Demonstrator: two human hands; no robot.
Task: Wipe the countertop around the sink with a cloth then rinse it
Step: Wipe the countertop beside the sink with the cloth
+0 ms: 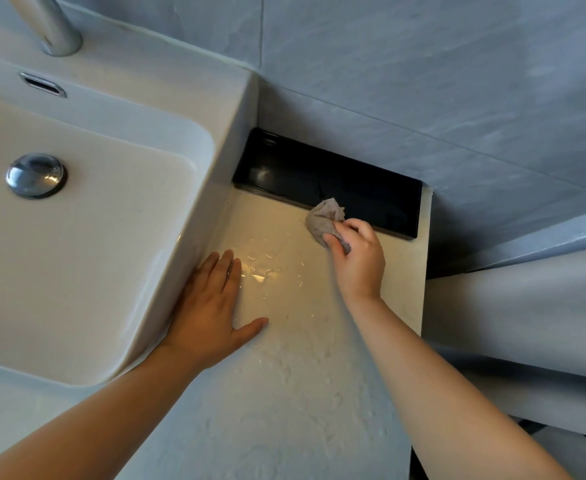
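A pale countertop (284, 368) runs to the right of a white raised sink (194, 98); it is wet, with water drops and streaks. My right hand (357, 261) is closed around a bunched grey cloth (322, 220) and presses it on the countertop at the front edge of a black tray (319, 174). My left hand (212, 306) lies flat and open on the countertop, its side against the sink's outer wall.
A chrome faucet (52, 26) stands at the sink's back, a chrome drain plug (36, 174) sits in the basin. Grey tiled wall (423, 64) rises behind the tray. The countertop ends at its right edge (425, 271), with a pale ledge beyond.
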